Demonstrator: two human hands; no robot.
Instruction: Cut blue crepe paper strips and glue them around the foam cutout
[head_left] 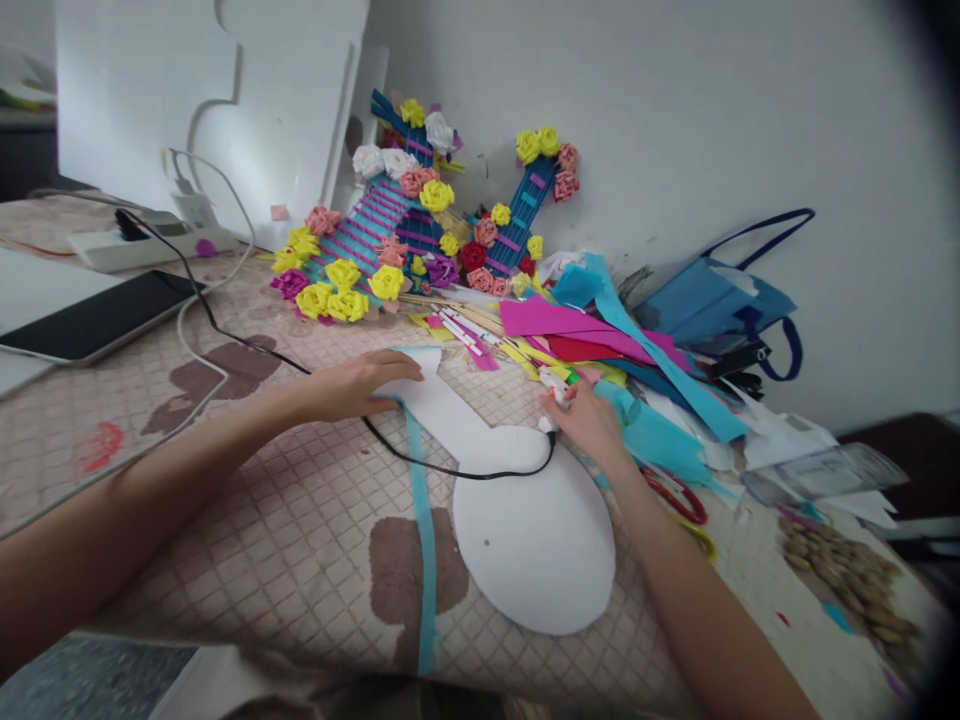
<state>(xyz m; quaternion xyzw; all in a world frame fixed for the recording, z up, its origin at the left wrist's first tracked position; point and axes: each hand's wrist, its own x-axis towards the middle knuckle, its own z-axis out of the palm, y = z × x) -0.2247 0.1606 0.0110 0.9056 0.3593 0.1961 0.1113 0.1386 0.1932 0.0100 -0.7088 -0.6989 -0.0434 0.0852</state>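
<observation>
A white guitar-shaped cutout (534, 540) lies on the table, its round body towards me and its neck slanting up to the left. My left hand (360, 385) is at the top of the neck, thumb and fingers closing over its edge. From under that thumb a light blue paper strip (422, 530) hangs down across the table, and blue also shows along the cutout's top edge. Right of the neck, my right hand (589, 420) grips a small white glue gun (551, 385), mostly covered by the fingers. Its black cord (480, 476) loops over the cutout.
Decorated guitar shapes (375, 225) with paper flowers lean on the wall. Coloured paper scraps (592, 330) and red-handled scissors (679, 495) lie to the right, near a blue bag (701, 300). A tablet (101, 315) and a power strip (142, 245) are on the left.
</observation>
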